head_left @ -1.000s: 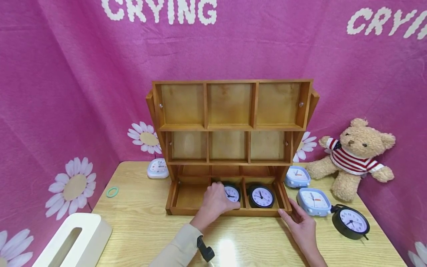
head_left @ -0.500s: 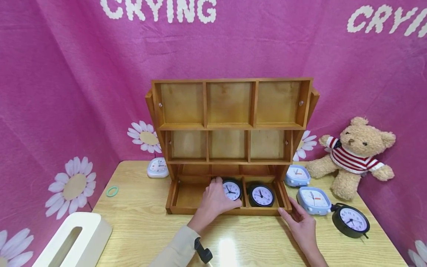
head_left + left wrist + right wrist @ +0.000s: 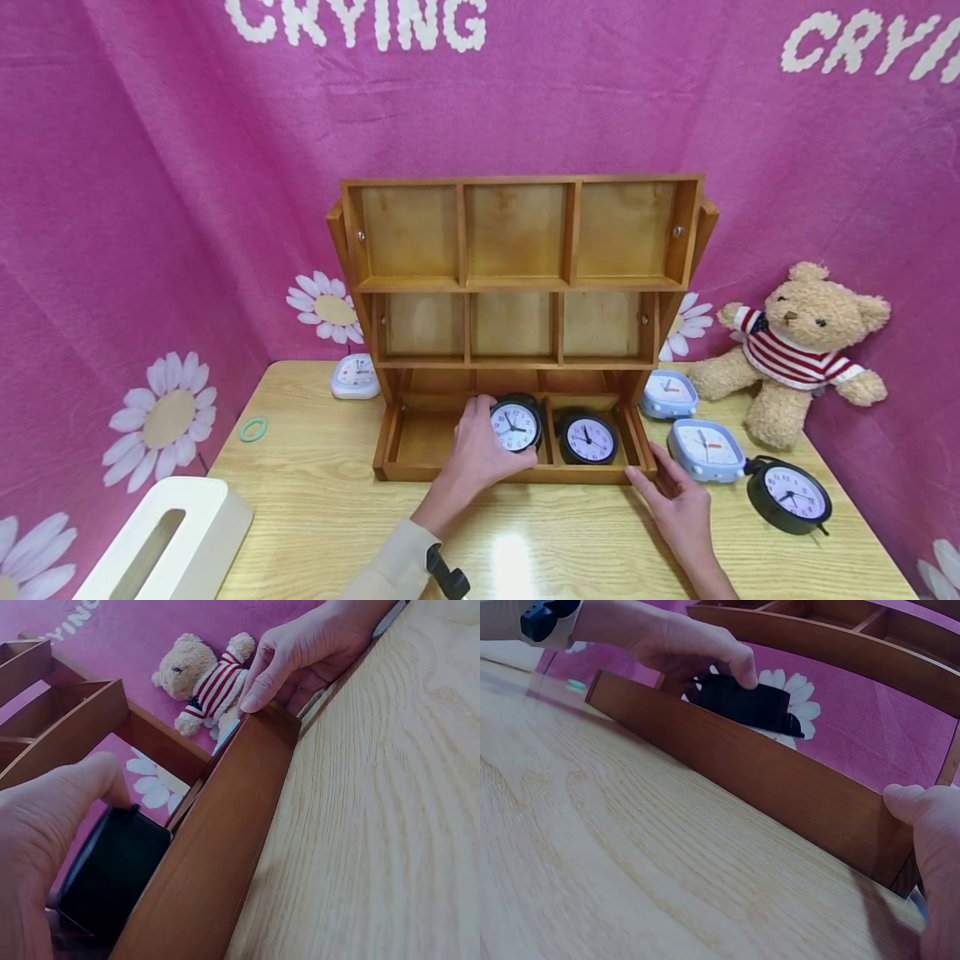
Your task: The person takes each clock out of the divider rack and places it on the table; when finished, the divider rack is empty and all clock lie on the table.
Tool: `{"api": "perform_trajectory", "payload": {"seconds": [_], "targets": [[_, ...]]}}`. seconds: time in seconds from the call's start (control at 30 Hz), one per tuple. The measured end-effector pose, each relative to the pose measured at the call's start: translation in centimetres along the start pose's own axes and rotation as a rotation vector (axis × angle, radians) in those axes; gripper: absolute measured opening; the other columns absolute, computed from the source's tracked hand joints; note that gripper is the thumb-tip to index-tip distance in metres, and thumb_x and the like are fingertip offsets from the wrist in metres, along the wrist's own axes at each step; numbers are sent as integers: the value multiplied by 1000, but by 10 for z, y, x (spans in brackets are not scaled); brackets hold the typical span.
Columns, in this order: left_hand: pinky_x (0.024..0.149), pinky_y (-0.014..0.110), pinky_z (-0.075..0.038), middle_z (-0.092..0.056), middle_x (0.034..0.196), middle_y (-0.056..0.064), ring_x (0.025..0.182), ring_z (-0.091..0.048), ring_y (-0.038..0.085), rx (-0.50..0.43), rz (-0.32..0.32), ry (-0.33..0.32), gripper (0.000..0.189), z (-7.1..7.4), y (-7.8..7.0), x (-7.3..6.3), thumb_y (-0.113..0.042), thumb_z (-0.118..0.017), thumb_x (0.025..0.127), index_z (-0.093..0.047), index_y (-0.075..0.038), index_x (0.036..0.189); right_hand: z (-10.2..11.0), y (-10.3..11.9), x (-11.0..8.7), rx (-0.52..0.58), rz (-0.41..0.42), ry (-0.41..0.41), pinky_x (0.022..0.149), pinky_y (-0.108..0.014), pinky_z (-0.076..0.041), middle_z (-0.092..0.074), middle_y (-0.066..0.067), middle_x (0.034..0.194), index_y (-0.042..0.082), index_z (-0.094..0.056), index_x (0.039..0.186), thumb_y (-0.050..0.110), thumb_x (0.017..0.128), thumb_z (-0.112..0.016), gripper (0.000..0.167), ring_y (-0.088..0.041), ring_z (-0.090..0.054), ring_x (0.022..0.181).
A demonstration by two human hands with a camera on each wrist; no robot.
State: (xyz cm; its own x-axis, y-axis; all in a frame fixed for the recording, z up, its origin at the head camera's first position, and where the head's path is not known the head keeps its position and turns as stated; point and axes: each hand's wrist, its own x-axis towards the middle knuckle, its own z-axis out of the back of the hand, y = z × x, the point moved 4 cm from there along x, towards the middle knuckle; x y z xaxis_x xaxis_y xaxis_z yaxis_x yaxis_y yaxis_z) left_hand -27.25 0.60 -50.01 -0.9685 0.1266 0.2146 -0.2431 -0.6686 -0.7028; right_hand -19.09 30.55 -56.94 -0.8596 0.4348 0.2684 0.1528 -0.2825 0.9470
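Observation:
A wooden three-tier shelf (image 3: 465, 475) with compartments stands on the table. In the head view my left hand (image 3: 483, 446) grips a black round alarm clock (image 3: 515, 427) at the bottom tier's middle compartment. Thumb and fingers hold its sides; in the right wrist view the clock (image 3: 742, 703) shows above the tier's front board (image 3: 742, 772). A second black alarm clock (image 3: 588, 439) lies face up in the bottom right compartment. My right hand (image 3: 678, 508) holds the bottom tier's right front corner, thumb at the front. Its fingers on the outer side are partly hidden.
Two blue alarm clocks (image 3: 707, 452) and a black alarm clock (image 3: 789, 497) lie right of the shelf, near a teddy bear (image 3: 798, 350). Leftward are a white clock (image 3: 356, 377), a green ring (image 3: 253, 429) and a white slotted box (image 3: 172, 533).
My left hand has shifted slightly left with the black alarm clock, which has risen a little and covers less of the compartment's right side. My right hand stays at the corner.

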Motion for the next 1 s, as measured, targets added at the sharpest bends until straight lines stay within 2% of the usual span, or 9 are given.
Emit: {"api": "perform_trajectory", "payload": {"seconds": [0.27,0.53,0.63,0.8,1.0], "targets": [[85,38,-57,-59,118,3,102,-62,22,-88,-65,-127,85,14,9,-10,-42,-92,59,-55,-10,129,-1,-1,0,17,-2,-3,84,-10,-54,-65,-26,131,-1,-66,138,-3,86,-83,56,12,-63,102],[85,38,-57,-59,119,1,103,-60,19,-130,-47,-158,84,32,20,-23,-41,-94,61,-55,-12,129,-1,2,0,4,14,-14,82,-9,-54,-67,-29,127,-2,-66,137,-5,85,-83,55,12,-64,99],[85,38,-57,-59,118,1,103,-60,19,-145,-58,-190,82,41,25,-27,-39,-95,61,-56,-12,128,-1,4,0,13,11,-13,82,-10,-54,-67,-28,127,-2,-67,137,-4,85,-83,54,12,-64,99],[84,41,-57,-62,114,0,102,-61,18,-131,-98,-275,79,55,35,-41,-38,-95,60,-60,-11,125,-1,4,0,30,4,-12,84,-10,-54,-65,-30,130,-4,-66,137,-4,86,-83,54,12,-64,101],[84,43,-57,-64,112,0,103,-62,17,-117,-117,-353,79,70,50,-59,-36,-96,57,-63,-9,124,-1,3,0,33,-9,-1,85,-10,-53,-63,-30,134,-4,-65,138,-2,87,-83,55,12,-63,103]]}}
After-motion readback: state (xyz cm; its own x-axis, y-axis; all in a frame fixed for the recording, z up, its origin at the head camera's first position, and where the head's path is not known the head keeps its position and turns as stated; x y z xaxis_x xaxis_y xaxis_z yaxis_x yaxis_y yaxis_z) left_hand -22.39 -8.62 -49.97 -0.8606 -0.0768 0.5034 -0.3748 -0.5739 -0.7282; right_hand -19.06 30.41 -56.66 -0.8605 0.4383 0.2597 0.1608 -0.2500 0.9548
